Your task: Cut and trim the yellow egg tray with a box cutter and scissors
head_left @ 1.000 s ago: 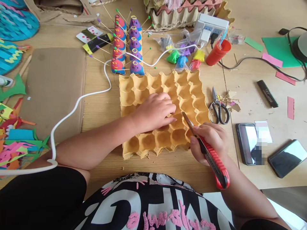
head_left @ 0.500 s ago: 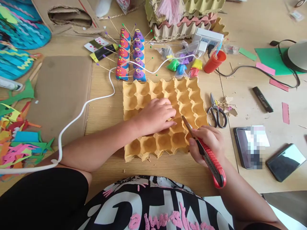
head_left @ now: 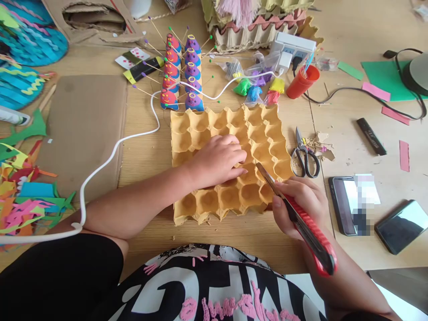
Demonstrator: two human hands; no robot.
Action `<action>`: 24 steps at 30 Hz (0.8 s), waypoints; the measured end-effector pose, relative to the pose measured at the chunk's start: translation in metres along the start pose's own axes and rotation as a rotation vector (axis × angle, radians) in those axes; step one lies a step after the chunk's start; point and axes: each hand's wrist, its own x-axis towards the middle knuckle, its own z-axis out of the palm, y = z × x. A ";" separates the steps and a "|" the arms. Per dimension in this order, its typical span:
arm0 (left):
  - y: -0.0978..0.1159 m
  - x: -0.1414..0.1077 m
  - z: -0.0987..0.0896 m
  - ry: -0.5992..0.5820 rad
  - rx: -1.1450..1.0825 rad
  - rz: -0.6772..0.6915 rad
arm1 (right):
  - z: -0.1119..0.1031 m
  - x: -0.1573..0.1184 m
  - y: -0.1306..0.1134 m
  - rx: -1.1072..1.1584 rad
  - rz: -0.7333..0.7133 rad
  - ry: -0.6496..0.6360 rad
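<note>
A yellow pulp egg tray (head_left: 226,200) lies flat on the table in front of me. Across its middle rests my left hand (head_left: 219,160), fingers curled over the ridges and gripping it; the fingertips are partly hidden in the cups. At the tray's right side, my right hand (head_left: 299,207) is closed around a red utility knife (head_left: 312,229). The knife's blade is out, its tip over the cups just right of my left hand. Black-handled scissors (head_left: 304,161) lie beside the tray's right edge.
Painted egg-carton figures (head_left: 193,80) stand behind the tray. A white cable (head_left: 117,149) runs from a power strip (head_left: 294,44) past them and over my left arm. Cardboard (head_left: 88,125) and paper scraps (head_left: 30,205) lie left; two phones (head_left: 401,226) and a red cup (head_left: 302,81) are right.
My right hand and the knife have shifted slightly right and toward me, the handle end swinging outward. My left hand stays in place on the egg tray.
</note>
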 end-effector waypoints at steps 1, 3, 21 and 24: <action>0.000 0.000 0.000 0.001 0.003 -0.002 | 0.000 -0.001 0.000 -0.002 0.005 0.003; 0.000 0.000 0.000 -0.005 0.004 -0.007 | 0.001 -0.002 0.001 0.002 0.018 -0.020; -0.001 -0.001 0.000 -0.015 -0.031 -0.006 | -0.004 -0.002 0.001 0.028 0.013 -0.003; -0.001 -0.001 0.001 -0.001 -0.025 -0.003 | -0.004 -0.001 0.000 0.030 -0.007 -0.008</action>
